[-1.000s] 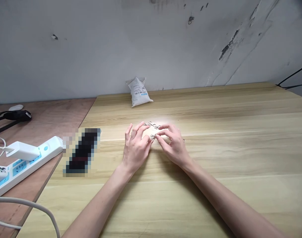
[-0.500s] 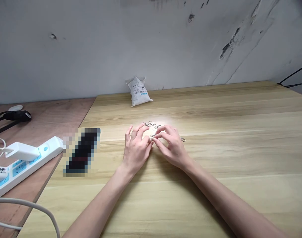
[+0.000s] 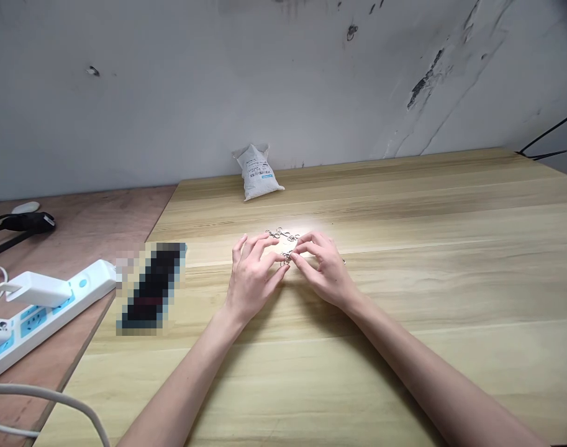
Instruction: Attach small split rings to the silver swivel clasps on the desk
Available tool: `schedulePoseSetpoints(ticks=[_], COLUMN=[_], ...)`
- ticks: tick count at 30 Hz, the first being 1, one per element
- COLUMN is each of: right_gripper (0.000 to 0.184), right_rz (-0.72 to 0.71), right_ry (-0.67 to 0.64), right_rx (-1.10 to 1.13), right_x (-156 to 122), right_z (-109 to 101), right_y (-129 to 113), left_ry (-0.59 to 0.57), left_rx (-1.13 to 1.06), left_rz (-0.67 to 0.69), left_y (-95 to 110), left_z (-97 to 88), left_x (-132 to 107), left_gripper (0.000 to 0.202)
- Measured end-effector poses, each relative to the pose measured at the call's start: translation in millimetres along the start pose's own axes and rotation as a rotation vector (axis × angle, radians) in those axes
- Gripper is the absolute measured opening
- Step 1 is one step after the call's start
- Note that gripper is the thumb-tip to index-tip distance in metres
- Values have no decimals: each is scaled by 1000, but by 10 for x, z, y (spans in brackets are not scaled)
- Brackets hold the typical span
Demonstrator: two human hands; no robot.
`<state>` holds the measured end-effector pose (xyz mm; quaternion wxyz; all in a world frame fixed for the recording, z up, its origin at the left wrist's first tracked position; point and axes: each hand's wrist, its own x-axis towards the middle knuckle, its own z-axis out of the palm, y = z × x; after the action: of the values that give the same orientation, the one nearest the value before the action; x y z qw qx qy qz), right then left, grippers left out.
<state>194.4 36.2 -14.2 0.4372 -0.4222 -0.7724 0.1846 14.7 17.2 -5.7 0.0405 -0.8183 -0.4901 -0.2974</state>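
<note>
A small metal key ring with a clasp (image 3: pixel 285 257) is held between my two hands, just above the wooden table. My left hand (image 3: pixel 251 276) pinches its left side with thumb and index finger, the other fingers spread. From the other side, my right hand (image 3: pixel 324 273) grips it between thumb and fingertips. Beyond my fingertips lie several more metal key rings with clasps (image 3: pixel 279 233). Another metal ring (image 3: pixel 343 261) peeks out to the right of my right hand, mostly hidden by it.
A white printed plastic packet (image 3: pixel 258 175) rests at the back against the wall. To the left lies a dark pixelated slab (image 3: pixel 151 288). A white power strip (image 3: pixel 90 282) with plugs and a grey cable (image 3: pixel 69 392) occupy the lower reddish board (image 3: pixel 125 211).
The view has shifted slightly. My left thumb has come away from under the index finger, opening a gap around the key ring. Both hands stay at the same spot.
</note>
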Motion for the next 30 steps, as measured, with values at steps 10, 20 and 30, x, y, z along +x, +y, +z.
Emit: schedulePoseSetpoints(ticks=[10,20,30], right_gripper=[16,17,15], right_rz=[118,163,183], right_ry=[-20,-8,14], right_rx=[185,222,219], right_x=[8,14,23], right_z=[-1,0,-9], right_y=[-1,12,11], left_ry=[-5,7,55], left_rx=[-25,-34,-65], left_rz=[10,0,-8], left_y=[-15,-23,-58], left_z=[10,-5,-20], left_x=[6,11,17], left_gripper=[10,8,8])
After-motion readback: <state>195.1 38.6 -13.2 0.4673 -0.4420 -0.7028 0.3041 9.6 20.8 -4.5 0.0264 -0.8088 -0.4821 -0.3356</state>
